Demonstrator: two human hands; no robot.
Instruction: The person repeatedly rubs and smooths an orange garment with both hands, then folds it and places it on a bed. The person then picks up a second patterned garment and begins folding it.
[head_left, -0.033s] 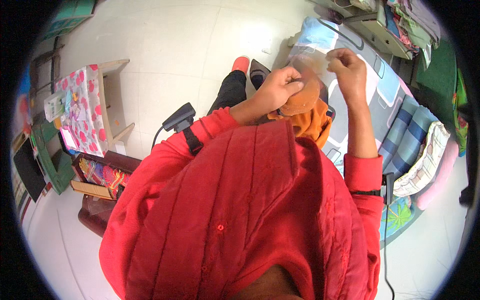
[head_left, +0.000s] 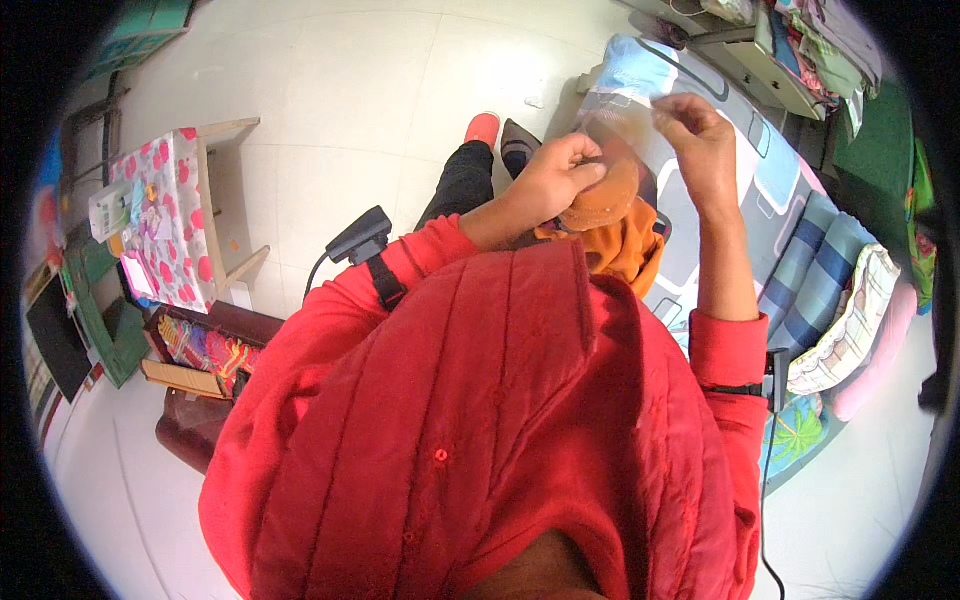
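Note:
My left hand (head_left: 565, 180) is raised in front of my chest, thumb and fingers pinched together. Its fingertips meet the edge of a rounded orange cloth-like piece (head_left: 603, 203); what exactly they hold is hidden. To the right and a little farther off, my right hand (head_left: 697, 145) is lifted higher with thumb and forefinger pinched, and anything between them is too fine to make out. A brownish, smeared patch (head_left: 618, 135) lies between the two hands, too blurred to name. Crumpled orange cloth (head_left: 625, 245) spreads below the rounded piece.
At right is a bed with a grey, blue and white patterned sheet (head_left: 745, 225) and a folded blue checked blanket (head_left: 815, 270). To the left stand a table with a red-dotted cloth (head_left: 185, 225) and a box of colourful yarn-like strands (head_left: 205, 345). A cabinet (head_left: 765, 75) is at far right.

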